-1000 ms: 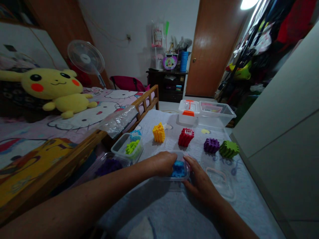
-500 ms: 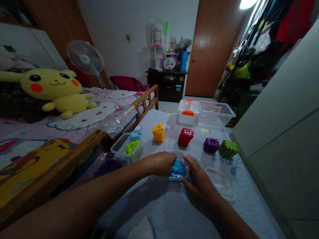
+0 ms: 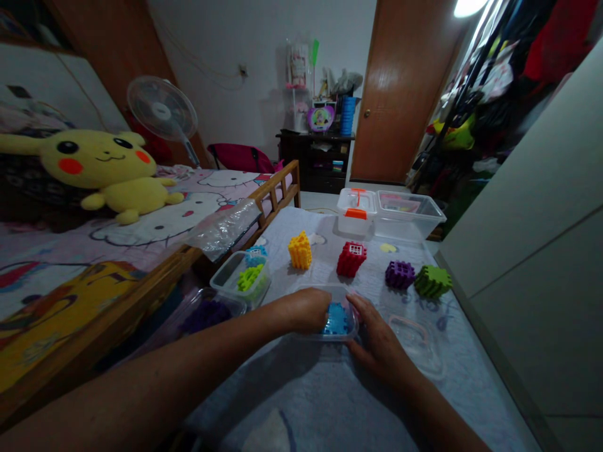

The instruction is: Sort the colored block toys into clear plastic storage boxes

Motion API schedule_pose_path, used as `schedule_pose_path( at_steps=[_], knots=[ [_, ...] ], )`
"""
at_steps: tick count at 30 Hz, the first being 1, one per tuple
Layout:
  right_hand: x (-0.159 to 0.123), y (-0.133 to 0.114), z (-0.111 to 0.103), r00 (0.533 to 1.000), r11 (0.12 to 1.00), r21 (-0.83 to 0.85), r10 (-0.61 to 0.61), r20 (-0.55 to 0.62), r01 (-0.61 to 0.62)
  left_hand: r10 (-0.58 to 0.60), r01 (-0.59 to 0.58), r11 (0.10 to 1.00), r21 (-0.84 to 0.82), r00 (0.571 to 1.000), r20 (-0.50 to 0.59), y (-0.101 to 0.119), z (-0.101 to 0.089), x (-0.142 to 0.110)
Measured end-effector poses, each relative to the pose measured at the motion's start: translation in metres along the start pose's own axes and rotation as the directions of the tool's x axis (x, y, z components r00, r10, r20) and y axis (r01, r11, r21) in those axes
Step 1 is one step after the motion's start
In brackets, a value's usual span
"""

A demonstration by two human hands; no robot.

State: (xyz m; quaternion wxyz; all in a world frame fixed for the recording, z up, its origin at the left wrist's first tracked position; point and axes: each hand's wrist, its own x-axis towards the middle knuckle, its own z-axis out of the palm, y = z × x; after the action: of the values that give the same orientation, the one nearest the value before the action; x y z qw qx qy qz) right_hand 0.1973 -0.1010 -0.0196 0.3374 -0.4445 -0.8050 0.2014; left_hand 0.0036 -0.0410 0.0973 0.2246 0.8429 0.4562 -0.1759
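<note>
A yellow plush toy (image 3: 127, 191) rests on pink patterned bedding (image 3: 151, 216) near an electric fan (image 3: 161, 111), while a dark cabinet (image 3: 293, 157) bearing a tall blue object (image 3: 347, 117) stands just left of a wooden door (image 3: 400, 94), and red cloth (image 3: 560, 41) hangs farther right.

I'm looking down on a pale blue-grey cloth (image 3: 292, 402); whether table or bed lies beneath, I can't tell. On its far end I have a lidded box with orange latches (image 3: 357, 223) beside an open clear bin (image 3: 414, 229). Nearer me stand four ridged blocks: yellow (image 3: 300, 251), red (image 3: 352, 260), purple (image 3: 400, 275) and green (image 3: 433, 282), the last two side by side. A clear plastic tub (image 3: 340, 293) sits mid-cloth, a transparent lid (image 3: 417, 345) lying to its right.
</note>
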Motion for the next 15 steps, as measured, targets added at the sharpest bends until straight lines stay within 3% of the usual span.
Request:
schedule_pose_path(
  at_steps=[8, 15],
  knots=[
    [0.0002, -0.0008, 0.0000, 1.000, 1.000, -0.006, 0.013, -0.001, -0.013, -0.069, 0.067, 0.997, 0.028, 0.996, 0.062, 0.0072, -0.0020, 0.0032],
    [0.0003, -0.0013, -0.0004, 1.000, 1.000, 0.000, 0.010, -0.006, -0.010, -0.055, 0.055, 0.998, 0.000, 0.995, 0.081, 0.0047, -0.0024, 0.0094]
  ],
)
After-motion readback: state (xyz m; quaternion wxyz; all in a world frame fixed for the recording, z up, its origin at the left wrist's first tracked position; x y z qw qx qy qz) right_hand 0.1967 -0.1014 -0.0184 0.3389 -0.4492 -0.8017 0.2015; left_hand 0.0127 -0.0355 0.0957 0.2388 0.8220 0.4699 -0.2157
